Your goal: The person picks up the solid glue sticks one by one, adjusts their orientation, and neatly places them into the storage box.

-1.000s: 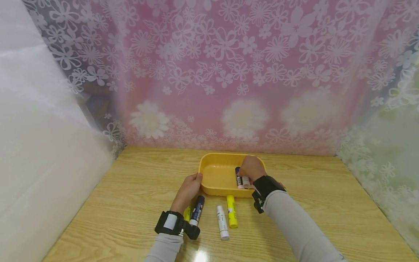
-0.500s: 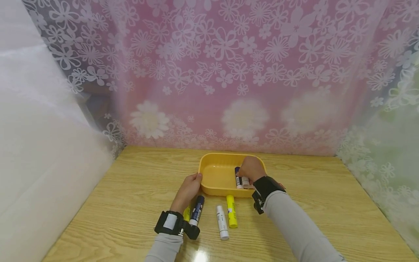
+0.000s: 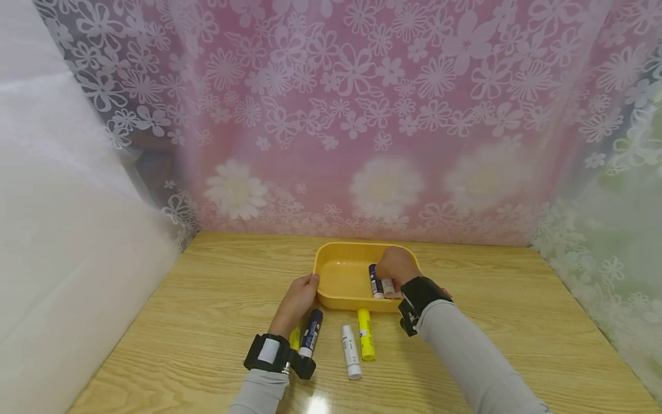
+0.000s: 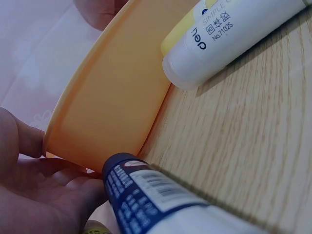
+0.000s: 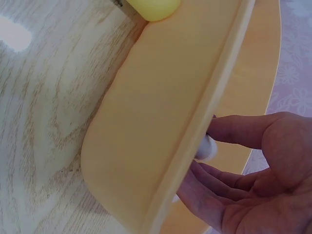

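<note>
My left hand (image 3: pixel 301 298) grips the left end of a yellow plastic basket (image 3: pixel 343 301), thumb over the rim and fingers against the outer wall. My right hand (image 3: pixel 398 265) reaches inside the basket's right end. Its thumb and fingers pinch a white glue stick (image 3: pixel 388 288); in the right wrist view only that stick's pale end (image 5: pixel 207 148) shows past the rim, the rest hidden. Left of it in the basket lies a navy glue stick (image 3: pixel 375 282) with a white end. By my left wrist lies another navy glue stick (image 3: pixel 311 333), close to the left fingers in the left wrist view.
On the wooden table (image 3: pixel 207 322) before the basket lie a white glue stick (image 3: pixel 351 352) and a yellow glue stick (image 3: pixel 366 334). Another yellow stick (image 3: pixel 295 338) is partly hidden by the left wrist. A floral curtain (image 3: pixel 320 144) hangs behind the table.
Inside the basket, the navy glue stick has shifted slightly left, and the right hand has edged left with the white one. The left hand and the basket have stayed in place.
</note>
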Motion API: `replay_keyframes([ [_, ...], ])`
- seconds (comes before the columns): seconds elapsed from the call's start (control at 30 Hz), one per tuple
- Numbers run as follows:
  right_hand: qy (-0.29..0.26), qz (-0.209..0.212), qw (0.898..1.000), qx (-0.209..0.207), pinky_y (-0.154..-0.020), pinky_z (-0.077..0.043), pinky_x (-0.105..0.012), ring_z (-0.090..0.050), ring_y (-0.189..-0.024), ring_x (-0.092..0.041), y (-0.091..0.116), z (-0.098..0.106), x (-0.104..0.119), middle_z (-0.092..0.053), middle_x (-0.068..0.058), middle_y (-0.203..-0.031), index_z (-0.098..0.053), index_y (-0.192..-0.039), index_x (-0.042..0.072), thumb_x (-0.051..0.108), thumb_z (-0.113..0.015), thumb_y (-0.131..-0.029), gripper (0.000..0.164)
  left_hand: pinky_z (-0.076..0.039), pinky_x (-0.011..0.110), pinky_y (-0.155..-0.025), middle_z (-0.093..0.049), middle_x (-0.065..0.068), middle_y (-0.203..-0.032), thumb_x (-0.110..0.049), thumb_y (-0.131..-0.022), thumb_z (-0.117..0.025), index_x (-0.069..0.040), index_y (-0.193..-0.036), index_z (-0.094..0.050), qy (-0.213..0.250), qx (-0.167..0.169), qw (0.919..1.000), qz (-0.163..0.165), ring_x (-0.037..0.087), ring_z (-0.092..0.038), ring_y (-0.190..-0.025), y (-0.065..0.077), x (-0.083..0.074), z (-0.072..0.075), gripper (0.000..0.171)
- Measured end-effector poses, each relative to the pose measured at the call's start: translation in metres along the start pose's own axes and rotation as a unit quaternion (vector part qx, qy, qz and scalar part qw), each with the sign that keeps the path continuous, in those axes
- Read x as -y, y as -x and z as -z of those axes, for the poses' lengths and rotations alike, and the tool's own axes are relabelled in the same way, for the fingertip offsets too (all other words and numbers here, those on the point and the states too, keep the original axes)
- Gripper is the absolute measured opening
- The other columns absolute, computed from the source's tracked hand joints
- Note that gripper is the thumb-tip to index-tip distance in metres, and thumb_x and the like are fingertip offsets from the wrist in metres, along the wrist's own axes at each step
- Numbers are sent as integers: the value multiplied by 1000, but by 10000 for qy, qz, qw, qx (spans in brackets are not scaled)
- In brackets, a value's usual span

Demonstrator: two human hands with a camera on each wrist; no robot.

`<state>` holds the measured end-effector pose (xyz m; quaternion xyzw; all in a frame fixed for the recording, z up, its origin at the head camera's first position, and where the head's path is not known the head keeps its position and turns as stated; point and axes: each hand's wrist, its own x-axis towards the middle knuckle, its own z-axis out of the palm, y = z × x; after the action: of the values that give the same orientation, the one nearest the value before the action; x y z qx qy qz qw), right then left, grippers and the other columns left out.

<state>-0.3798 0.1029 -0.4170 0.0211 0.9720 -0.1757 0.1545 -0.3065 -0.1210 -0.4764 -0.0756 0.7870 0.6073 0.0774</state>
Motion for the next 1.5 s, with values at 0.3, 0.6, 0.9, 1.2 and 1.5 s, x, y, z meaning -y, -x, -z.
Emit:
replay_keyframes([
  [0.3,-152,181,9997,-54,-40,-45,-22,-69,-54,-23,1,-4,0,-53,-6,-61,-61,-66,3,3,-56,-89,23,-28,59,-119,-56,15,-146,-34,-111,-37,-4,-148,-50,18,11,10000,-54,33,-48,-139,-2,1,-1,50],
  [0.6,-250,-156,9995,128,-46,-53,-24,-71,-57,-22,-6,-8,1,-65,-12,-67,-67,-81,-3,3,-58,-92,16,-29,60,-119,-59,13,-142,-34,-111,-37,-4,-147,-52,7,0,10000,5,30,-52,-133,0,0,0,49],
  [0.9,-411,-339,9984,206,-53,-58,-28,-73,-61,-24,-10,-9,1,-65,-12,-71,-67,-87,-5,4,-59,-94,13,-29,59,-120,-58,13,-142,-36,-111,-37,-5,-147,-52,3,9,10000,29,31,-50,-135,0,0,0,50],
  [1.2,-481,-324,9982,150,-57,-59,-29,-72,-61,-24,-7,-9,0,-61,-10,-69,-65,-89,-4,4,-58,-93,12,-28,61,-119,-58,13,-143,-35,-111,-37,-4,-147,-51,-12,39,10000,23,32,-50,-135,0,0,0,50],
  [1.5,-588,-404,9973,143,-60,-60,-29,-71,-61,-23,-7,-10,0,-59,-10,-71,-65,-97,-5,5,-60,-94,11,-29,60,-119,-58,13,-142,-35,-111,-37,-4,-147,-52,11,21,10000,11,31,-51,-134,-1,-1,0,50],
])
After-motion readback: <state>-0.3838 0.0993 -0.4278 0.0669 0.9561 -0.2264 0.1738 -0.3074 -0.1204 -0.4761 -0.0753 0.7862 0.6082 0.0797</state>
